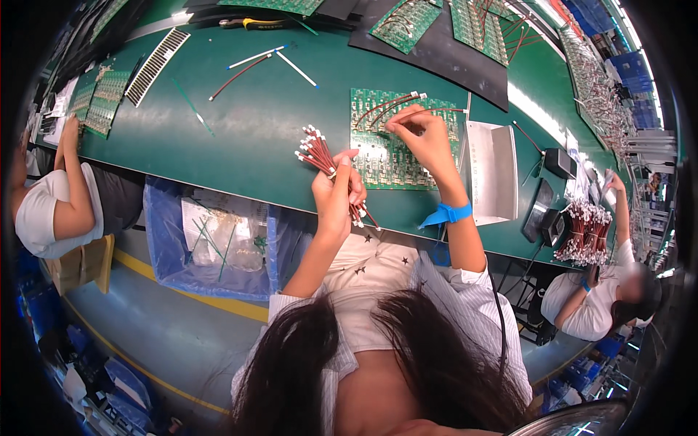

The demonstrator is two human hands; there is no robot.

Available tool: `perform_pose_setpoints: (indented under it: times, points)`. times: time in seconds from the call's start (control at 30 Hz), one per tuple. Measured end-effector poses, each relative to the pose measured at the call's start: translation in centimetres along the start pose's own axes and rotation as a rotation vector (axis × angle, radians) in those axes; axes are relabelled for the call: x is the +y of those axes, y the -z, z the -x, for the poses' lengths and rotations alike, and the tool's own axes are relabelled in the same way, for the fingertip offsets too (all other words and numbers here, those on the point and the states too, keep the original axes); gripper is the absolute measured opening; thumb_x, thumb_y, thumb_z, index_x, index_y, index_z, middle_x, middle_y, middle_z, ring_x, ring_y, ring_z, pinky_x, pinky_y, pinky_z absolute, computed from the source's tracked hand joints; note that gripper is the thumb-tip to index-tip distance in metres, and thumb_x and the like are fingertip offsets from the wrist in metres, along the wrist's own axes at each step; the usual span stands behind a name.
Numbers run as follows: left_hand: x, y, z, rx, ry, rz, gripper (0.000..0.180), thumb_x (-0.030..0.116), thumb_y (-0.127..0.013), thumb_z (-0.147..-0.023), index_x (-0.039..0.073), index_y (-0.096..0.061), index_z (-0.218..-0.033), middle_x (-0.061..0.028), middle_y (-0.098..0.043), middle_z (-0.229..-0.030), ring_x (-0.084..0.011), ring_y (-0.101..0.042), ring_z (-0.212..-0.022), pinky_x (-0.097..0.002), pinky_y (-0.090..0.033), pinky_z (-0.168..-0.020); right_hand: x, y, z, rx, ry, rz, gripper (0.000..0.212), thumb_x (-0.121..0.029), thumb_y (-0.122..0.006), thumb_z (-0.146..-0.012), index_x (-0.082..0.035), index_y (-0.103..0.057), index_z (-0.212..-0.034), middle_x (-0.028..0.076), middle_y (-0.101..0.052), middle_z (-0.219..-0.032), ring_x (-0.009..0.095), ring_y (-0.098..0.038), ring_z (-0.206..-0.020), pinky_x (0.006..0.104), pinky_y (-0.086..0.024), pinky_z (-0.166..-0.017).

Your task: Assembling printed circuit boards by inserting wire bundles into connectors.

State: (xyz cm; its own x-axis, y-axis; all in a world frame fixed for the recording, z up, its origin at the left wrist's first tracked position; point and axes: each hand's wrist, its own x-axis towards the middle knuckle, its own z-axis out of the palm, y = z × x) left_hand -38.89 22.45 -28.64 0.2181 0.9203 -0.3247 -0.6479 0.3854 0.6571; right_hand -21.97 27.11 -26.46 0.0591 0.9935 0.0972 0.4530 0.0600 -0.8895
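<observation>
A bundle of red-brown cables (317, 154) with white connectors is gripped in my left hand (337, 192), just off the table's near edge. Its ends fan out above and below the fist. My right hand (427, 142), with a blue wrist strap (445, 215), is above a green circuit board panel (392, 168). Thumb and forefinger are pinched on the end of a single cable (438, 110), whose white connector points right. More cables (385, 104) lie across the panel's far part, their connectors near its top edge.
A metal tray (492, 171) stands right of the panel. Loose cable and tie pieces (243, 75) lie on the green table (254, 138). More boards (406, 25) rest on a black mat. A blue-lined bin (171, 251) is below the table. Co-workers sit at left and right, with cable bundles (584, 234) at right.
</observation>
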Motion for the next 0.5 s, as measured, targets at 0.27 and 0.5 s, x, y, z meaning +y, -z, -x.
perform_pose_setpoints:
  times: [0.27, 0.5]
  points:
    - [1.2, -1.9, 1.1, -0.187, 0.07, 0.035, 0.017, 0.015, -0.047, -0.088, -0.002, -0.049, -0.087, -0.0007, -0.042, -0.05, -0.005, -0.033, -0.038, -0.0202, -0.027, -0.036, -3.8, 0.2, 3.2, -0.283, 0.097, -0.331, 0.009, 0.0, -0.063, -0.071, 0.002, -0.061, -0.079, 0.006, -0.055, -0.084, 0.015, -0.05, -0.083, 0.0265, -0.039, -0.071]
    - [1.5, -1.4, 1.7, -0.167, 0.018, -0.085, 0.01, 0.008, -0.053, -0.083, -0.001, -0.05, -0.085, -0.0013, -0.045, -0.051, -0.0047, -0.036, -0.038, -0.019, -0.027, -0.035, -4.5, 1.5, 4.7, -0.186, -0.02, -0.445, 0.006, 0.0, -0.06, -0.074, 0.004, -0.06, -0.078, 0.008, -0.057, -0.081, 0.016, -0.054, -0.079, 0.0282, -0.043, -0.071]
